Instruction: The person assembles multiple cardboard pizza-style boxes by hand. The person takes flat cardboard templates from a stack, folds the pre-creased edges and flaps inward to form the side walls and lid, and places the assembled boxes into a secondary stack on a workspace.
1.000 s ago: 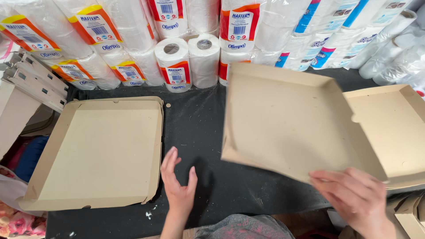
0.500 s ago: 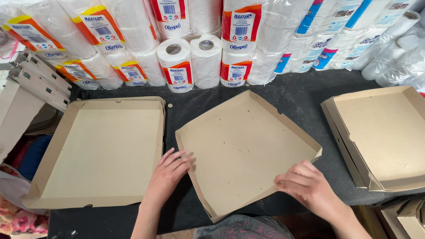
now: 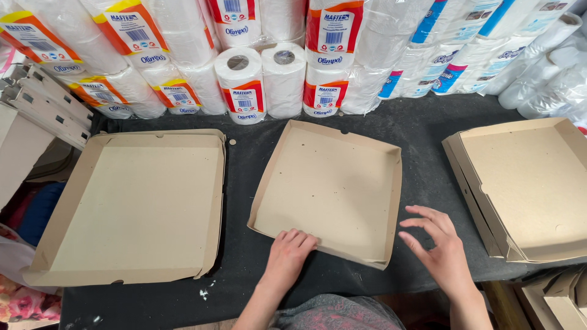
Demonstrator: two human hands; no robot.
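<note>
Bottom centre, left hand: fingers pressed together and flat, palm down on the near edge of the middle cardboard tray, holding it to the table.
Lower right, right hand: fingers spread and slightly curled, hovering just beside the tray's near right corner, holding nothing.
Centre of the frame, middle cardboard tray: lies open side up, turned slightly askew on the black table cover; far and right walls stand, the near wall looks low or unfolded.
Left of the frame, left tray: finished, walls up, near the middle one but apart from it.
Right edge, stacked trays: nested, well apart from the hands.
Top of the frame, paper roll packs: piled in a wall along the far edge.
Risk: with only one hand pinning it, the tray could likely slide or twist on the cover; a rough fold at the near corner might crease or tear the thin board.
</note>
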